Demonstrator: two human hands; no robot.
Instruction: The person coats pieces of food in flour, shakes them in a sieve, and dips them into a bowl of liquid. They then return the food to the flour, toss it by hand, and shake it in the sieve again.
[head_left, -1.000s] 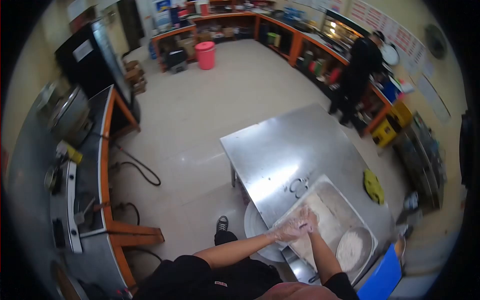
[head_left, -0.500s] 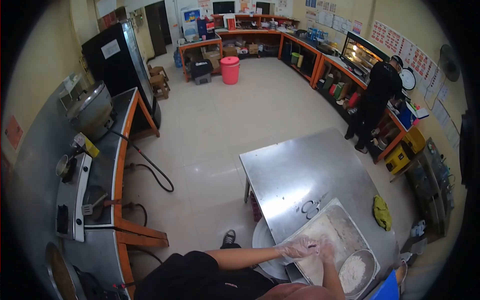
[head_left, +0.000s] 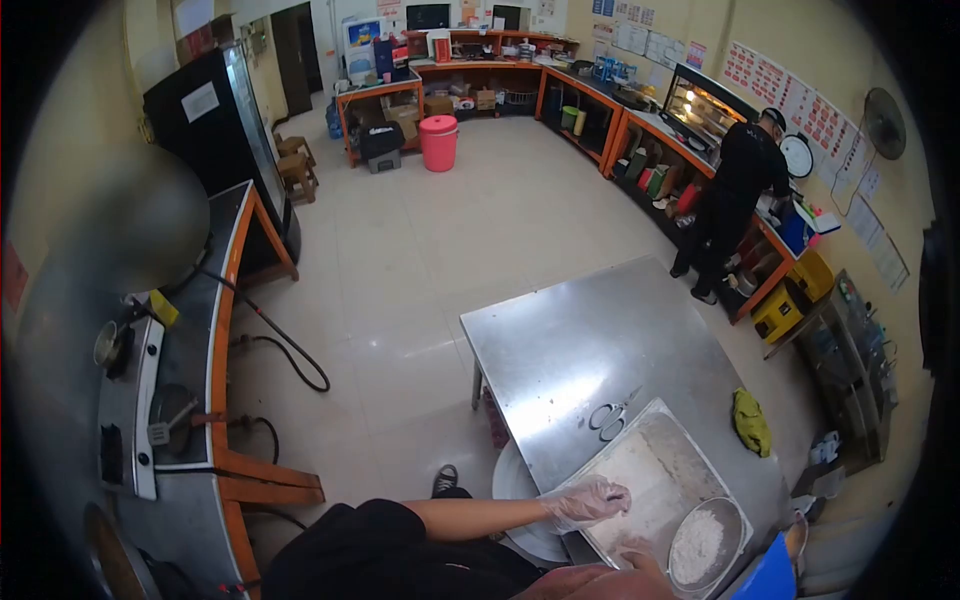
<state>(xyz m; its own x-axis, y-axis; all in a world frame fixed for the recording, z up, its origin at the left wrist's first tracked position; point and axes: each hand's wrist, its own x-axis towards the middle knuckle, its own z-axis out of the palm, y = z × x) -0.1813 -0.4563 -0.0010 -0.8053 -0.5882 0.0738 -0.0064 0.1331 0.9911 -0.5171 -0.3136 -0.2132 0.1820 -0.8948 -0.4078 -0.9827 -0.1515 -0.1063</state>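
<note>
My left hand (head_left: 588,502), in a clear plastic glove, is over the left side of a metal tray (head_left: 716,452) dusted with white powder. Its fingers are curled closed, with a small dark spot between them that I cannot make out. Lower, near the tray's front edge, is my right hand (head_left: 638,556), also gloved; its fingers are smeared and partly lost against the powder. Close to it, a round metal sieve or bowl (head_left: 741,530) in the tray holds a heap of white flour-like powder (head_left: 698,546).
Scissors (head_left: 608,418) and a crumpled green cloth (head_left: 750,422) lie on the steel table (head_left: 560,330). A white basin (head_left: 512,490) is below its left edge. A stove (head_left: 130,420) stands on the left counter. A person in black (head_left: 735,190) works at the right counter.
My hands, together over the tray before, have separated: the right has moved down toward the tray's front edge. The left stays over the tray, closed. The view has shifted slightly.
</note>
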